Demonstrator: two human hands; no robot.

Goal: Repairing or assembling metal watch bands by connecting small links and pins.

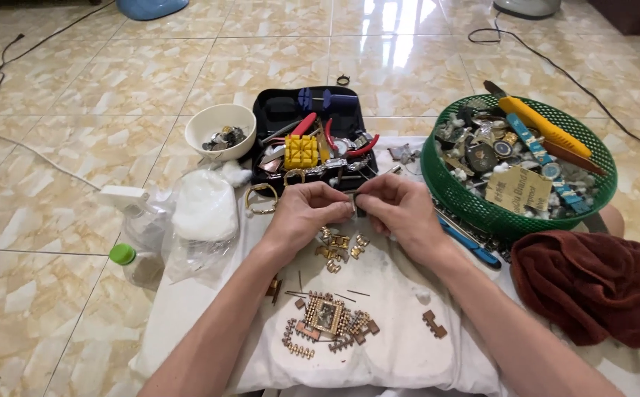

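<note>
I pinch a small metal watch part (pixel 354 195) between my left hand (pixel 306 213) and right hand (pixel 402 209), fingertips meeting to steady it. Loose gold links (pixel 338 246) lie below on the white cloth (pixel 401 345), catching anything dropped.

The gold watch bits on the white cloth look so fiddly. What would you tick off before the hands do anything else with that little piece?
1. Small piece pinched between both hands: ok. The left hand and right hand meet fingertip to fingertip; the piece itself is too small to identify.
2. Grip firmness: cannot tell.
3. Loose gold links kept together just below the hands: ok.
4. Square gold watch case resting on the white cloth, away from its edge: ok.
5. Tools within reach: ok. The black tool case lies open just beyond the hands.
6. Green basket clear of the right hand: ok, close but not touching.
</note>
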